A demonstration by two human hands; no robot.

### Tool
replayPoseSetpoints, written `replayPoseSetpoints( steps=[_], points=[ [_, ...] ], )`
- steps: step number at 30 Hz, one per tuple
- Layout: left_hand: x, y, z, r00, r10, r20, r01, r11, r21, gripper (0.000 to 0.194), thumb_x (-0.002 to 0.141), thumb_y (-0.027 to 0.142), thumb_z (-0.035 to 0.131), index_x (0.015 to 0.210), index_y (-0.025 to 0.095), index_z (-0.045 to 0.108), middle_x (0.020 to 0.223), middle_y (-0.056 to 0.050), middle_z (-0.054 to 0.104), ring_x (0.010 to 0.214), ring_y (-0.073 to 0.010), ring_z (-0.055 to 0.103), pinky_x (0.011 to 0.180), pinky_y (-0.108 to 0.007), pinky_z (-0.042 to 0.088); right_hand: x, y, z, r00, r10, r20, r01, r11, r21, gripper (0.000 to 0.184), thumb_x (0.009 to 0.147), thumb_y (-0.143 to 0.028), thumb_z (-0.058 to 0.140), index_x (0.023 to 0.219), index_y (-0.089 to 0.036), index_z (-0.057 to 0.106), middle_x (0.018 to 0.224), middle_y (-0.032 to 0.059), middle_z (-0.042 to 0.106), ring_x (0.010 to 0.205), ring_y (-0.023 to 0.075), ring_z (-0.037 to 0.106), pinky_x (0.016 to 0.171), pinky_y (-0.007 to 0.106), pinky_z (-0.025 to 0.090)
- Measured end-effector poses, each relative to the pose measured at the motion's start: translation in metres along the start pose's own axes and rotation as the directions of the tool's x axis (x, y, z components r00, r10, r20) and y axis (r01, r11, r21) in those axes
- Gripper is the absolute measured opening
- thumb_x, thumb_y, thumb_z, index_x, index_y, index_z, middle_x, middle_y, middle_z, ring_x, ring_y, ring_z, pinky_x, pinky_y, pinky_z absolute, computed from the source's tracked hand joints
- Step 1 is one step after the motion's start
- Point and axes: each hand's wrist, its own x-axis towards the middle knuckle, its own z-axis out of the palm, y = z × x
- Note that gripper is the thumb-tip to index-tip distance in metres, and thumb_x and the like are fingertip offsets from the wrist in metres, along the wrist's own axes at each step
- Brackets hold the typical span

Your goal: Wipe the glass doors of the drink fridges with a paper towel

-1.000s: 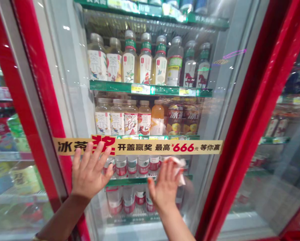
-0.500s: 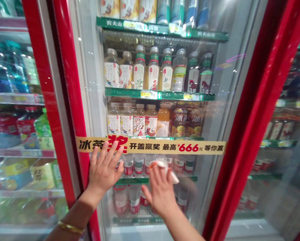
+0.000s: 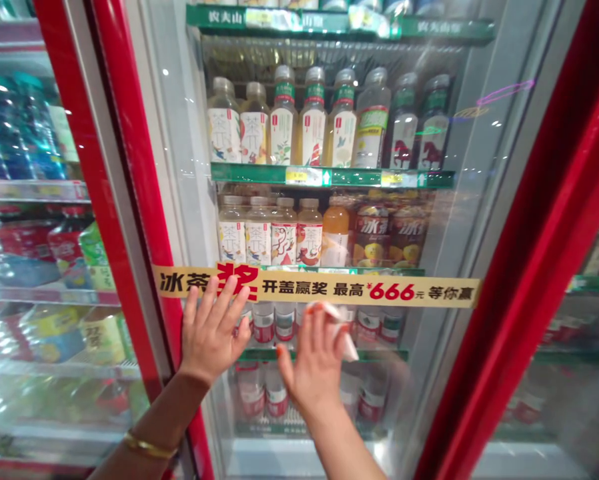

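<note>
A small, crumpled white wipe (image 3: pixel 350 348) is on the big clear glass door (image 3: pixel 474 180) of a drinks fridge, just under a long yellow paper strip (image 3: pixel 329 289). It is under the right hand (image 3: pixel 313 357) and pokes out past the fingers at the top and side. This hand's grip is wide: the fingers lie over the wipe, and the thumb, with an orange nail, sticks out to the side. The left hand (image 3: pixel 215 333) is flat on the door, and its grip is wide too, with the fingers spread. Its fingertips reach up over the strip, by a big red sign. A shiny gold bangle (image 3: pixel 149 447) is on the left wrist. The strip has black and red writing, with the number 666 in red. Behind the glass, 8 tall plastic bottles (image 3: pixel 282 130) stand in a row on a shelf with a green front edge (image 3: pixel 259 173). Below them is a row of 7 drinks, and 1 is a bright orange bottle (image 3: pixel 335 233). A thick red frame (image 3: pixel 524 300) runs along the right. Far to the left, blurry blue bottles (image 3: pixel 29 133) stand in another fridge.
</note>
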Motion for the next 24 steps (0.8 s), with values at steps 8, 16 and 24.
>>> replayPoseSetpoints(
  steps=[8, 16, 24],
  points=[
    [-0.002, -0.001, 0.001, 1.0, 0.0, -0.011, 0.0, 1.0, -0.005, 0.077, 0.099, 0.023, 0.066, 0.171, 0.028, 0.039, 0.177, -0.001, 0.037, 0.17, -0.0243, 0.027, 0.144, -0.051, 0.018, -0.073, 0.111, -0.031, 0.993, -0.115, -0.02, 0.111, 0.981, -0.161, 0.079, 0.112, -0.047, 0.04, 0.178, -0.014, 0.012, 0.181, 0.0219, 0.029, 0.172, 0.0376, 0.018, 0.136, 0.074, 0.007],
    [-0.001, 0.0, 0.001, 1.0, 0.011, -0.025, -0.011, 1.0, 0.02, 0.076, 0.098, 0.022, 0.066, 0.17, 0.024, 0.042, 0.176, -0.004, 0.038, 0.17, -0.0252, 0.029, 0.143, -0.05, 0.02, -0.025, 0.047, -0.001, 0.96, 0.255, -0.113, -0.262, 0.964, -0.052, 0.087, 0.11, -0.054, 0.036, 0.177, -0.009, 0.003, 0.182, 0.0287, 0.021, 0.172, 0.0452, 0.013, 0.129, 0.083, 0.022],
    [-0.002, -0.003, -0.001, 0.999, 0.032, -0.007, -0.032, 0.999, 0.007, 0.078, 0.096, 0.018, 0.066, 0.17, 0.023, 0.041, 0.178, -0.004, 0.037, 0.171, -0.0266, 0.027, 0.144, -0.051, 0.018, -0.153, -0.031, 0.05, 0.925, -0.38, 0.021, 0.379, 0.925, 0.034, 0.05, 0.106, -0.065, 0.047, 0.141, -0.04, 0.072, 0.143, -0.0118, 0.075, 0.131, 0.0169, 0.068, 0.105, 0.027, 0.057]
  ],
)
